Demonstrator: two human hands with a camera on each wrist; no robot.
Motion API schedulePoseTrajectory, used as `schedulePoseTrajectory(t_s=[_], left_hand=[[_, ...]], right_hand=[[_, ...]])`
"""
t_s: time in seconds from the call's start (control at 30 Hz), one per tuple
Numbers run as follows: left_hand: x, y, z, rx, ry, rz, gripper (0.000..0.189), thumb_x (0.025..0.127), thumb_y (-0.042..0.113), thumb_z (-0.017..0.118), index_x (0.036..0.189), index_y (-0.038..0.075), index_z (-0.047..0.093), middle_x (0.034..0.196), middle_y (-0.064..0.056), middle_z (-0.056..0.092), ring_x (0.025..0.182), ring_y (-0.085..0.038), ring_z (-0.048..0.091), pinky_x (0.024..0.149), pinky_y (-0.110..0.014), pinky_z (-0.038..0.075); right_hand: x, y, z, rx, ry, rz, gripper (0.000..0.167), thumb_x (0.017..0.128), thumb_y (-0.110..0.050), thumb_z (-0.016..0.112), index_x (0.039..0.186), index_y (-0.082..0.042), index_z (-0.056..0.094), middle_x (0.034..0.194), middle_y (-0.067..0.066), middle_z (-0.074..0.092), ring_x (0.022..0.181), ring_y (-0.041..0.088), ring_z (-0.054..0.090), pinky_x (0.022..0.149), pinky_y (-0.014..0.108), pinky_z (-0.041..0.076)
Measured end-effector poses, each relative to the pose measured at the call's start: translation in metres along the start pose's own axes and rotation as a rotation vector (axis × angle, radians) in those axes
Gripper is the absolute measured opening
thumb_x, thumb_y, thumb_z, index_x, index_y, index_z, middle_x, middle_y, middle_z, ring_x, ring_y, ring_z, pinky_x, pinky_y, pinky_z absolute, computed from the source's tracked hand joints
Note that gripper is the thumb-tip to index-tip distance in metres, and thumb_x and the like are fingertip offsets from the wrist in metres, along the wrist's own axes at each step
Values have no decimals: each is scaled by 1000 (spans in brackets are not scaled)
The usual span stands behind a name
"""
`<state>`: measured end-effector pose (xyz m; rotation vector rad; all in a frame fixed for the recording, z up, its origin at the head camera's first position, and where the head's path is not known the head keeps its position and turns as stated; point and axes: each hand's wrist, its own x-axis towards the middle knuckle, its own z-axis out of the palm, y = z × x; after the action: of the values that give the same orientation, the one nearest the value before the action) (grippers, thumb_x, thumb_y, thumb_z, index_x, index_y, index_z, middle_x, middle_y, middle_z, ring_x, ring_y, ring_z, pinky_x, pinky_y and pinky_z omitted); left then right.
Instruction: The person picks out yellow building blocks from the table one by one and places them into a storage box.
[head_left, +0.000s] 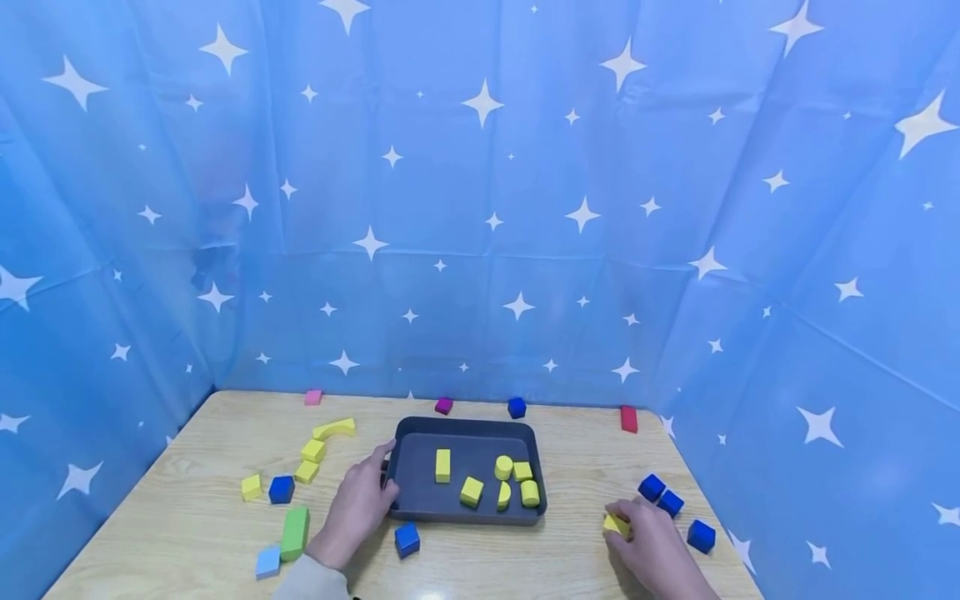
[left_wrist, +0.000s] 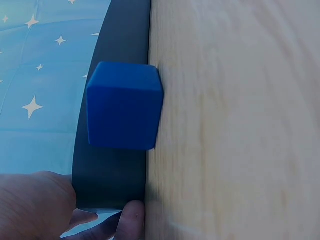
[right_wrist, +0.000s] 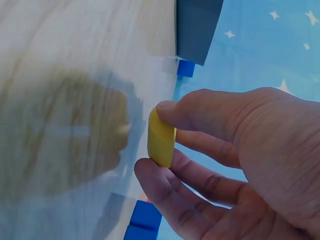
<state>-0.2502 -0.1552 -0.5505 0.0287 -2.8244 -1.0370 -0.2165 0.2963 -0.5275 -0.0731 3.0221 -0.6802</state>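
A dark grey tray (head_left: 420, 512) lies on the table with several yellow blocks (head_left: 471, 492) in it. My left hand (head_left: 360, 496) grips the tray's left end, its thumb near the front corner; the left wrist view shows fingertips (left_wrist: 131, 220) by the tray's lower edge. My right hand (head_left: 648, 537), to the right of the tray, pinches a yellow block (right_wrist: 162, 137) with a curved side between thumb and fingers. In the right wrist view, the pinched block looks raised above the table, with a shadow beside it. A blue cube (left_wrist: 124, 107) stands at the tray's front.
Several dark blue blocks (head_left: 701, 536) lie right of my right hand. At the left are several yellow blocks (head_left: 313, 451), a blue cube (head_left: 282, 489), a green block (head_left: 295, 533) and a light blue block (head_left: 267, 562). A red block (head_left: 628, 419) lies by the back edge.
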Motion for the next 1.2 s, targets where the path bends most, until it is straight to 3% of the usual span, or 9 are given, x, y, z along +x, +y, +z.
schedulePoseTrajectory(t_s=[0.2, 0.5, 0.73, 1.0, 1.2], left_hand=[[2, -2, -1, 10, -2, 0, 73, 99, 1, 79, 169, 2, 57, 147, -32, 76, 114, -33, 78, 92, -51, 70], [1, -4, -1, 4, 7, 9, 71, 100, 1, 78, 168, 1, 58, 146, -32, 77, 108, -30, 76, 86, -47, 68], [2, -3, -2, 10, -1, 9, 72, 100, 1, 78, 168, 2, 57, 147, -32, 76, 111, -31, 77, 90, -49, 69], [-2, -4, -1, -5, -3, 6, 73, 99, 0, 78, 169, 1, 57, 147, -33, 76, 98, -25, 73, 75, -39, 62], [0, -2, 0, -2, 9, 17, 73, 99, 0, 77, 169, 2, 57, 148, -32, 76, 102, -27, 75, 77, -38, 64]], right_hand=[[4, -9, -1, -3, 18, -18, 33, 94, -11, 96, 125, -3, 87, 111, 6, 83, 88, 15, 66, 75, 38, 65], [9, -24, -2, 6, 32, -47, 35, 94, -11, 95, 126, -4, 86, 117, 8, 84, 99, 17, 76, 84, 45, 71], [12, -38, -2, -3, 69, -76, 34, 95, -11, 95, 127, -5, 86, 116, 8, 83, 102, 21, 80, 84, 44, 73], [16, -60, -5, -26, 100, -103, 33, 96, -11, 95, 128, -8, 87, 115, 7, 83, 92, 15, 75, 81, 40, 72], [18, -77, -5, -1, 122, -151, 33, 95, -10, 96, 127, -7, 87, 114, 7, 82, 90, 13, 74, 78, 35, 71]])
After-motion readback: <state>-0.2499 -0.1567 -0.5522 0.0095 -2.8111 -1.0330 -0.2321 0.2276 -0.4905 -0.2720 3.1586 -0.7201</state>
